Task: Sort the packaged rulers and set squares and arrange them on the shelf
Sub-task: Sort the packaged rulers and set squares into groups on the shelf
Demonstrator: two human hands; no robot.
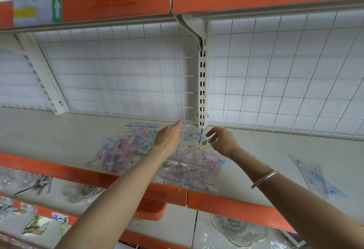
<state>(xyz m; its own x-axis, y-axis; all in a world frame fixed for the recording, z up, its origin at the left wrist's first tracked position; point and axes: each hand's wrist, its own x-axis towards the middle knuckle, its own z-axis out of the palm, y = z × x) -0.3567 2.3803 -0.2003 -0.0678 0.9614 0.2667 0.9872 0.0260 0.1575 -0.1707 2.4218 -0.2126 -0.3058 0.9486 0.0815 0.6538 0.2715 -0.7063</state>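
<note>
The pile of packaged rulers and set squares lies in a loose heap on the pale middle shelf, spread from the back wall to the front lip. Its packets point every way, with no common long axis. The frontmost ones lie roughly along the shelf front and overhang the orange edge strip. The left hand reaches over the heap's rear part, fingers stretched forward onto a clear packet near the back. Its thumb is hidden, so I cannot tell whether it pinches that packet or only touches it. The right hand hovers just to the right, thumb and curled fingers pinching a green-labelled packet at the heap's rear right. A bangle sits on that forearm. Well apart on the right, a lone set square packet lies flat, its long axis slanting from rear left to front right, the pointed end toward the front. Directly behind the hands a slotted upright post meets the shelf, dividing the wire grid of the back panel. On the level below are an orange basket under the heap, a glass dish and some cutlery.
</note>
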